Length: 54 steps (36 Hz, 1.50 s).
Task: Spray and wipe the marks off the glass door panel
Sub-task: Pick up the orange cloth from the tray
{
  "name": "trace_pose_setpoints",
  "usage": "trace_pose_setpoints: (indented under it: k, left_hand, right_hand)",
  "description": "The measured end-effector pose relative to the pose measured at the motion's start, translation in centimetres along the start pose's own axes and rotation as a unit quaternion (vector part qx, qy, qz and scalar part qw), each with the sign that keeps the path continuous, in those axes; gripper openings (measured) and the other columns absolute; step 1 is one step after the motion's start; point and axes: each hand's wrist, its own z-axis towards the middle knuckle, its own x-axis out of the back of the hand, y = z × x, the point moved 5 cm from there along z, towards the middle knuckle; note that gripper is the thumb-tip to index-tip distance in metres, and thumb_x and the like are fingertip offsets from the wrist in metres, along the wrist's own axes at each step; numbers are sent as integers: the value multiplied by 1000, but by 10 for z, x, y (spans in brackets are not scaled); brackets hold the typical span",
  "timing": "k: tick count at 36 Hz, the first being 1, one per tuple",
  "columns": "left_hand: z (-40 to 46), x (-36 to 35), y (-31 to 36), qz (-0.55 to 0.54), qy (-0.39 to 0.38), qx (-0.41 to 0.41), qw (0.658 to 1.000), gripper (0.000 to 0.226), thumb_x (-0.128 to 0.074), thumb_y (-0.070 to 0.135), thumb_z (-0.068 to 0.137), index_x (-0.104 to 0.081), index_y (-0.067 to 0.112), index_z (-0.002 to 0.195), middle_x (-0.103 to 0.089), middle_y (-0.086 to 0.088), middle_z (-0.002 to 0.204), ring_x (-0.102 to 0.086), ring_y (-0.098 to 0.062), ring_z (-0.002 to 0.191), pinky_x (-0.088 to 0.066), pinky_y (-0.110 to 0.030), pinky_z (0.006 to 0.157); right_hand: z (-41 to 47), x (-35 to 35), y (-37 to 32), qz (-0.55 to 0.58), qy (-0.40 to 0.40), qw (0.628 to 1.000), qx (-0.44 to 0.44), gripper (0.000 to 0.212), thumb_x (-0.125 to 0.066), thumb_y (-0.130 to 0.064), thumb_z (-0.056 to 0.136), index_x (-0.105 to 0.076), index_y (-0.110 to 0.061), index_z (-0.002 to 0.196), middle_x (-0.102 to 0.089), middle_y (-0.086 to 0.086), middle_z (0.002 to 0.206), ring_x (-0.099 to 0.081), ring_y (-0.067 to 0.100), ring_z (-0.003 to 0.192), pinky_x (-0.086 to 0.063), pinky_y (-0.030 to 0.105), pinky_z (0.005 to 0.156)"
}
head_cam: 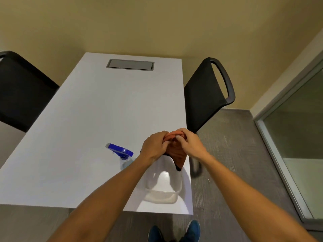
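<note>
both sets of fingers [164, 143] are curled tight on a soft, bunched orange cloth [176, 151] above a clear plastic tub [162, 194] at the smooth white surface's [87, 137] near right corner. a blue-nozzled spray bottle [121, 151] stands just left, partly hidden by the left hand [154, 147]. the right hand [191, 144] meets it. the framed glass door panel [297, 130] is cut off at the right over grey carpet.

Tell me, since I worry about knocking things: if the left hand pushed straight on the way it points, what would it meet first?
The left hand points toward the right hand; it would press the orange cloth against it first, though depth is unclear.
</note>
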Motion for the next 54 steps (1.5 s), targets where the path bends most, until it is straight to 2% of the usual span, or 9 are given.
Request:
trace_pose_setpoints:
  k: [7, 14, 24, 30, 36, 41, 46, 50, 54]
  left_hand:
    - [1, 18, 26, 36, 16, -21, 999, 43, -47, 56, 99, -68, 23, 118, -75, -3, 110, -67, -20, 87, -52, -30, 83]
    - [-4, 20, 71, 0, 13, -56, 998, 37, -47, 54, 101, -70, 27, 114, -74, 2, 106, -64, -15, 86, -56, -32, 87]
    - [-14, -1, 146, -148, -103, -41, 983, 30, -56, 46, 100, -75, 22, 102, -72, 2, 93, -65, -11, 84, -50, -22, 77]
    - [-32, -38, 200, -178, -181, 6, 967, 44, -61, 50, 96, -80, 10, 96, -76, -14, 95, -69, -25, 86, -55, -38, 84]
    - [-57, -92, 260, -243, -231, 40, 941, 44, -61, 41, 99, -77, 1, 104, -74, -13, 92, -67, -20, 81, -53, -29, 77]
    - [-81, -137, 310, -281, -269, 60, 919, 40, -57, 34, 102, -74, -3, 104, -75, -21, 104, -68, -28, 90, -56, -41, 90]
    - [-112, -173, 363, -339, -336, 69, 876, 34, -54, 30, 104, -71, 3, 115, -75, -14, 102, -71, -23, 88, -57, -34, 88]
    - [-131, -200, 403, -358, -387, 57, 848, 26, -53, 31, 104, -73, 14, 110, -78, -9, 100, -73, -19, 87, -56, -40, 96]
    - [-148, -222, 442, -399, -409, 61, 818, 27, -52, 31, 104, -70, 12, 112, -78, -11, 98, -75, -20, 83, -61, -36, 86]
  right_hand:
    - [-24, 35, -10, 109, 90, 990, -11, 24, -66, -35, 96, -65, -24, 117, -68, -14, 107, -64, 4, 101, -52, 19, 86]
    - [-70, 60, 9, 222, 61, 973, -37, 33, -82, -21, 84, -72, -15, 115, -78, 2, 104, -74, 13, 96, -57, 22, 75]
    - [-151, 113, 61, 248, 83, 962, -78, 25, -80, -17, 85, -75, -6, 107, -77, 10, 104, -71, 16, 92, -57, 30, 83]
    - [-211, 164, 97, 251, 131, 954, -104, 21, -76, -26, 90, -76, -10, 103, -76, 17, 106, -69, 17, 90, -54, 35, 84]
    - [-273, 203, 131, 265, 165, 938, -150, 26, -68, -36, 94, -77, -12, 99, -76, 1, 91, -65, 13, 84, -49, 25, 72]
    - [-324, 225, 157, 290, 189, 923, -166, 28, -71, -29, 94, -72, -7, 110, -76, 5, 98, -68, 13, 85, -52, 23, 72]
    - [-374, 248, 182, 361, 213, 884, -206, 38, -79, -40, 79, -76, -10, 101, -75, 6, 90, -66, 12, 73, -48, 21, 60]
    - [-416, 266, 207, 424, 212, 854, -215, 57, -88, -45, 70, -74, -11, 114, -77, 9, 108, -71, 18, 93, -56, 30, 78]
    - [-459, 279, 227, 500, 263, 801, -196, 55, -87, -45, 72, -69, -19, 117, -74, 9, 110, -68, 24, 104, -49, 42, 95]
